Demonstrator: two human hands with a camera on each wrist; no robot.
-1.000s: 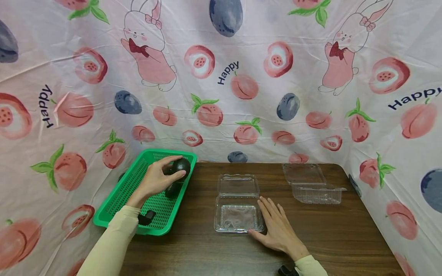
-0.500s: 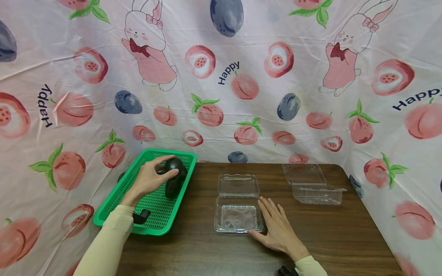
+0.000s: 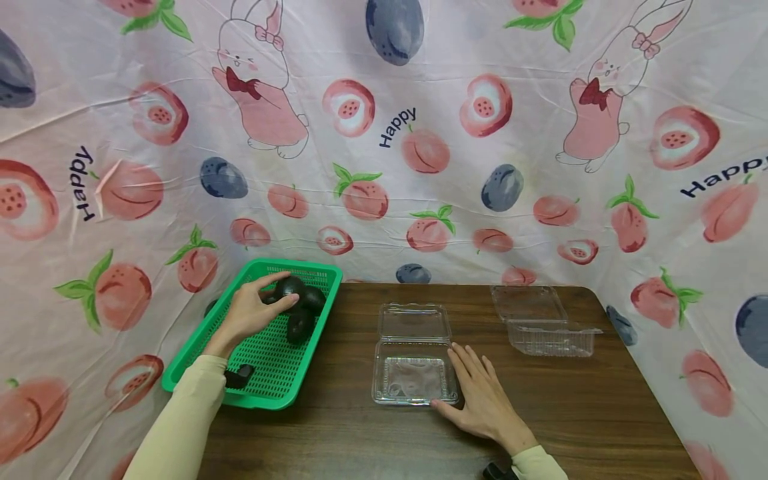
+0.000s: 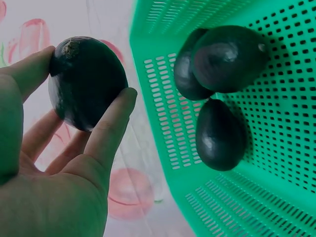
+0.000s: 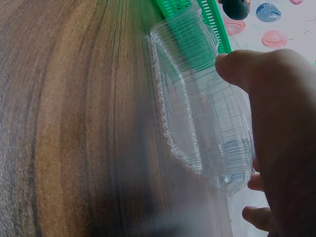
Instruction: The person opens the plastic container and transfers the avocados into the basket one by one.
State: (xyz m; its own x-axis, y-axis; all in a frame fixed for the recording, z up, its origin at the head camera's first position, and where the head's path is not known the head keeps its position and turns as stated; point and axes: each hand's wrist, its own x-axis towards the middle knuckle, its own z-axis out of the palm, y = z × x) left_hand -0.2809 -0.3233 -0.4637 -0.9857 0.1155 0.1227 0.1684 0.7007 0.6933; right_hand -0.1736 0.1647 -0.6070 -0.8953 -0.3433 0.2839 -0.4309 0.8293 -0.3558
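My left hand [image 3: 243, 317] grips a dark avocado [image 3: 291, 287] between thumb and fingers, over the far part of the green basket [image 3: 261, 402]. In the left wrist view the held avocado [image 4: 89, 81] is apart from three others, among them a smaller upright avocado [image 4: 219, 136], which lie in the basket. On the table, my right hand [image 3: 485, 400] rests with fingers extended along the right edge of an open clear plastic clamshell container [image 3: 414, 379]. The right wrist view has the thumb at the wall of this clamshell [image 5: 207, 118].
Another open clear clamshell container [image 3: 552, 339] stands farther right on the brown wooden table [image 3: 336, 440]. A fruit-and-rabbit printed cloth [image 3: 438, 53] hangs behind and at both sides. A small black device [image 3: 240, 377] sits at the left wrist.
My left hand has moved left over the basket with the avocado, leaving more of the other avocados in sight. The right hand and the containers stay put.
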